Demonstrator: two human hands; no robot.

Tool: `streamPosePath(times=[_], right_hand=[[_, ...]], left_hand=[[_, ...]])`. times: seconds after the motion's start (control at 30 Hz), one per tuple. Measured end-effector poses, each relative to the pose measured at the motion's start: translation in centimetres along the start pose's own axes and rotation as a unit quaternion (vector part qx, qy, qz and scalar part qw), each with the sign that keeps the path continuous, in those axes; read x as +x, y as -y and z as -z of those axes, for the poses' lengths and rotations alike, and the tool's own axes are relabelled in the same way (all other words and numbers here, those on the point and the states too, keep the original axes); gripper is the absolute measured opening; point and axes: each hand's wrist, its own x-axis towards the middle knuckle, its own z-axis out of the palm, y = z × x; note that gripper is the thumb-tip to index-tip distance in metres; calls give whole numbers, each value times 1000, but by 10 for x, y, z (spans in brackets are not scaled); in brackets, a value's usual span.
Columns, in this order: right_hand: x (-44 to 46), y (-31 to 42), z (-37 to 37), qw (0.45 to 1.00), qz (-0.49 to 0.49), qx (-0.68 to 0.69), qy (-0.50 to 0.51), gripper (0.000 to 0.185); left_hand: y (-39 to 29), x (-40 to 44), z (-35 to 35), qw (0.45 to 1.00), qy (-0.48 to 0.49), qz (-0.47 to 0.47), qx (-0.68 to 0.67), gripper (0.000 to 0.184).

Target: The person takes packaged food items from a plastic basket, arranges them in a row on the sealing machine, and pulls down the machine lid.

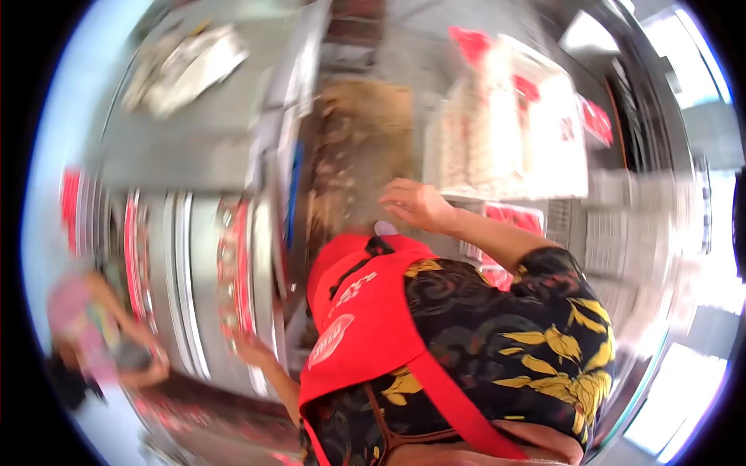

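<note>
My left hand is at the lower end of a red strip with small clear items on the metal surface. Its fingertips overlap the strip's edge and are blurred, so any grip is unclear. Out in front of my red apron, my right hand hangs above the floor, fingers loosely bent and slightly apart, with nothing seen in them. A white crate with pale, red-topped packs stands just beyond it.
Across the metal surface, at the far left, is another person with forearms reaching toward a second red strip. Crumpled whitish cloth lies at the upper left. Stacked pale crates stand at the right. A brown, littered board is on the floor.
</note>
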Motion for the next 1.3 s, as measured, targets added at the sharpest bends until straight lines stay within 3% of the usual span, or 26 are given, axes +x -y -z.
streamPosePath(times=[0.03,0.07,0.1,0.13,0.2,0.27,0.3,0.33,0.37,0.43,0.5,0.67,0.8,0.87,0.9,0.93,1.0,1.03,1.07,1.13,1.17,1.2,1.27,1.3], right_hand=[[-6,-11,15,999,-32,-12,-39,21],[-7,-24,28,992,-2,-34,-120,20],[-6,-37,41,979,35,-57,-193,18],[-5,-43,79,968,9,-59,-245,13],[-22,-95,129,918,-152,-28,-366,9],[-53,-181,190,857,-199,-78,-470,9],[-71,-223,213,831,-247,-20,-498,11],[-93,-282,227,800,-333,-6,-499,13],[-119,-329,288,811,-353,-32,-465,14],[-144,-387,303,806,-393,-109,-429,18],[-159,-464,307,785,-480,-160,-359,34],[-121,-534,310,751,-578,-196,-251,72],[-108,-583,297,764,-547,-203,-276,65],[-119,-609,289,768,-558,-191,-251,49],[-129,-616,285,780,-528,-199,-270,30],[-139,-624,284,780,-531,-197,-267,30],[-156,-634,286,730,-564,-137,-361,25],[-165,-637,286,702,-539,-183,-427,20],[-169,-636,293,700,-541,-190,-426,20],[-174,-643,313,615,-523,-129,-576,16],[-172,-654,327,594,-468,6,-654,12],[-187,-688,344,642,-412,-22,-646,13],[-140,-601,374,678,-273,175,-659,19],[-97,-514,388,721,-256,166,-622,19]], left_hand=[[-7,8,6,999,41,10,23,32],[-15,16,1,997,-22,-54,44,27],[-20,22,2,996,73,15,55,25],[-37,19,14,980,160,98,71,23],[-34,20,1,988,127,70,52,22],[-39,0,-15,993,100,62,30,22],[-47,-10,-17,992,105,63,31,21],[-61,-17,-23,990,116,69,33,21],[-94,-34,-14,986,136,95,33,21],[-113,-53,-12,978,170,114,41,20],[-132,-69,-4,967,210,136,55,19],[-167,-91,27,932,296,195,75,17],[-176,-99,51,911,336,226,79,16],[-177,-101,62,901,354,238,80,16],[-176,-100,64,898,362,239,78,15],[-178,-97,65,894,372,237,76,15],[-179,-88,67,891,389,225,68,14],[-177,-83,64,889,400,214,61,14],[-176,-78,59,888,411,200,51,14],[-172,-63,48,892,430,136,19,13],[-168,-55,39,897,436,69,-2,13],[-164,-49,25,904,422,-67,-12,13],[-277,-5,9,853,417,269,-164,15],[-304,2,2,866,415,234,-152,17]])
